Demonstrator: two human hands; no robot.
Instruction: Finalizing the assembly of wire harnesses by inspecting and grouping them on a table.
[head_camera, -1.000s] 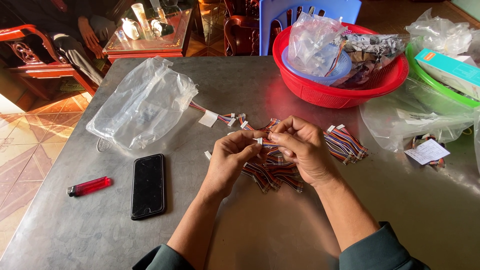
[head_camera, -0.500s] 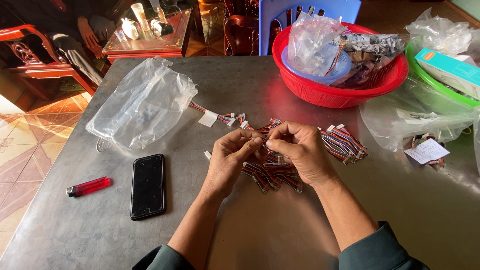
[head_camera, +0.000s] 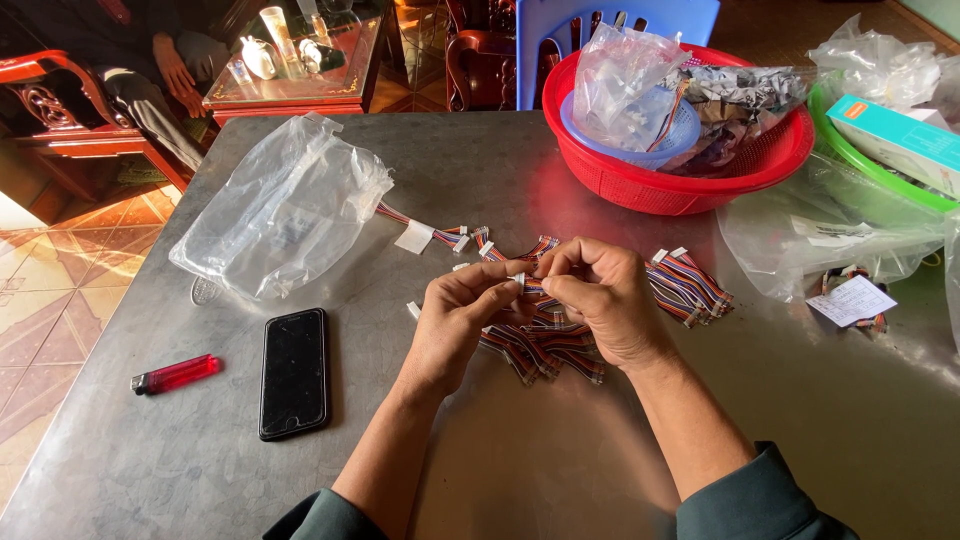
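A grey metal table is seen carrying a round red plastic basket at its far edge, a crumpled clear plastic bag toward the far left corner, and a black smartphone with a small red lighter near the left edge. At the table's middle a short multicoloured ribbon cable with white connectors is pinched between the fingertips of the left hand and the right hand, both closed on it. Just beneath the hands, a loose heap of similar ribbon cables is spread on the table.
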